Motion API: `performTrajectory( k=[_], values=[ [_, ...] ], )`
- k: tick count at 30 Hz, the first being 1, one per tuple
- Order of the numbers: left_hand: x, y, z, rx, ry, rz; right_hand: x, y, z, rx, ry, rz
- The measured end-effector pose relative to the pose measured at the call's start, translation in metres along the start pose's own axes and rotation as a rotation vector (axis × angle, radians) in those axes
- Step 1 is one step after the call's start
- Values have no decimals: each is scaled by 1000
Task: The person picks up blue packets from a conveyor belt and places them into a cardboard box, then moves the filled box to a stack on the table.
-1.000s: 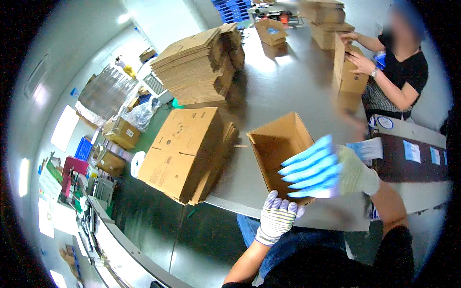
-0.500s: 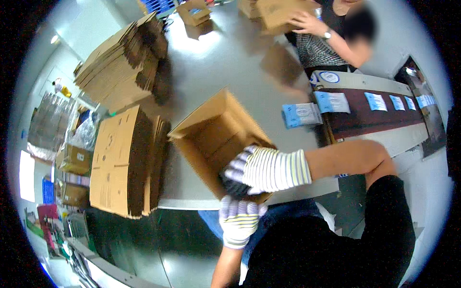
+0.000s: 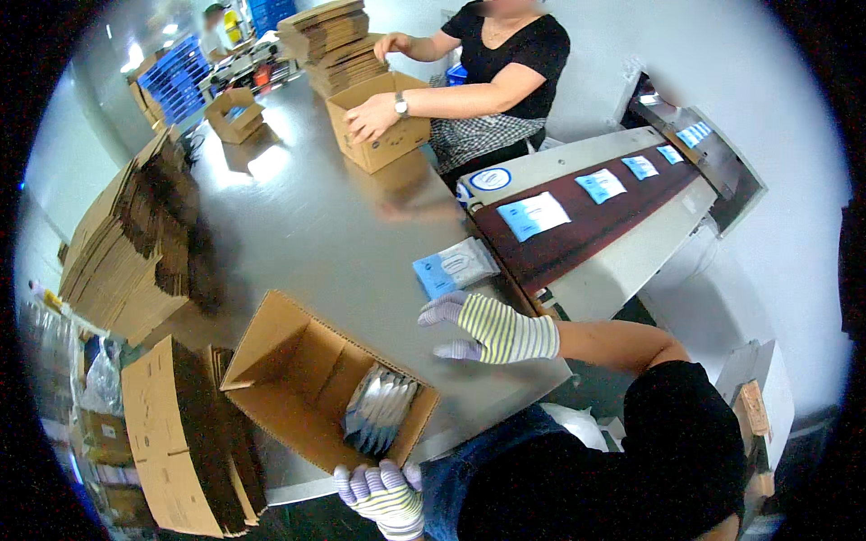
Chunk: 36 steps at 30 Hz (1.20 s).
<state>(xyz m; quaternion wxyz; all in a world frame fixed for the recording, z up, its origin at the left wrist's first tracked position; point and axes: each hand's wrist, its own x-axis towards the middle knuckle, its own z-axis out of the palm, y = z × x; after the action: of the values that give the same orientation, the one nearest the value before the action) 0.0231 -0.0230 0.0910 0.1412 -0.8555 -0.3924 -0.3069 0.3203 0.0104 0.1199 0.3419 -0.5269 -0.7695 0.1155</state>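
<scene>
An open cardboard box (image 3: 298, 361) sits tilted to the view at the table's near edge. Inside it, a row of blue-and-white packets (image 3: 382, 408) stands against the end closest to me. My left hand (image 3: 383, 498), in a striped glove, has its fingers hooked over the box's near rim. My right hand (image 3: 494, 329), gloved the same way, is spread with thumb and fingers apart and nothing between them. Just beyond its fingertips, a small pile of flat blue-and-white packets (image 3: 456, 268) lies on the table by the conveyor's end.
The dark conveyor belt (image 3: 586, 212) at the right carries several spaced packets. Flattened cartons (image 3: 185, 433) are stacked at left, with another stack (image 3: 126, 243) behind them. Across the metal table (image 3: 289, 216), a co-worker handles a carton (image 3: 388, 126); a smaller open carton (image 3: 234, 117) stands farther back.
My right hand has come out of the box and moved right, opening near the packet pile. Packets inside the box now show. The view has swung right; my left hand stays at the rim.
</scene>
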Motion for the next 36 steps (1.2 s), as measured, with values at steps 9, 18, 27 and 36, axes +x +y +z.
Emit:
performTrajectory(
  k=[9, 18, 27, 36],
  values=[
    [7, 5, -9, -45, 71, 2, 13, 101, -30, -206, -107, 285],
    [-10, 7, 2, 45, 59, 20, 49, 187, -87, -403, -371, 387],
    [-10, 4, 4, -13, 65, -25, 113, 193, -64, -334, -861, 437],
    [5, 10, -6, -35, 63, -53, 69, 163, -5, -453, -1091, 378]
  ],
)
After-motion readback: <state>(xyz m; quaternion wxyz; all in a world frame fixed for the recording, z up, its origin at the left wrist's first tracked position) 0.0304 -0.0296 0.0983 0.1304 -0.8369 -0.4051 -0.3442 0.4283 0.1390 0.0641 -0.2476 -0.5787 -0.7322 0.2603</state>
